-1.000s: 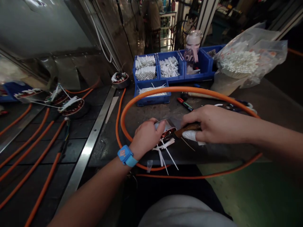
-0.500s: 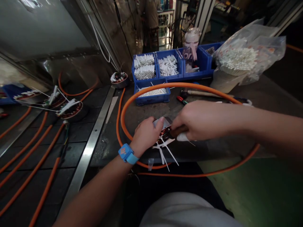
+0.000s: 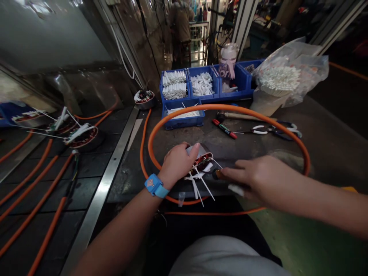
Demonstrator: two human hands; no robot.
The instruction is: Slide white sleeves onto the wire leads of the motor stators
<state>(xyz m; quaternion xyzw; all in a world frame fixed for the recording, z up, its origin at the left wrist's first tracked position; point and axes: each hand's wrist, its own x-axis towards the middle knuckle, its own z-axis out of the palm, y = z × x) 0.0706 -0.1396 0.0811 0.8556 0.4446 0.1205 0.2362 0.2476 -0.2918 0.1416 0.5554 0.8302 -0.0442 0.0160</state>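
Orange hose (image 3: 230, 109): one loop lies on the grey surface (image 3: 324, 138) and rings the work area; this loop serves as the landmark.
Stator (image 3: 202, 161): small wound motor part with red and dark windings, inside the loop near its front left arc, resting on the surface at the front edge.
White sleeves (image 3: 201, 182): several thin white tubes and ties hang from the stator toward the front arc of the loop.
Left hand (image 3: 178, 163): closed over the stator's left and upper side, fingers curled on its metal rim; a blue wristband (image 3: 154, 186) sits on the wrist.
Right hand (image 3: 255, 178): inside the loop to the right of the stator, gripping a wooden-handled tool (image 3: 216, 174) whose dark tip points at the stator; the image is blurred, so contact between tip and windings cannot be confirmed.
Blue bins (image 3: 201, 86): just beyond the far arc of the loop, holding white tubes.
Plastic bag (image 3: 287, 78): beyond the loop's far right arc, filled with white tubes.
Pliers (image 3: 270, 130): inside the loop near its far right arc, beside a red marker (image 3: 224, 128).
Other stators (image 3: 82, 136): well left of the loop, past a metal rail (image 3: 115, 163).
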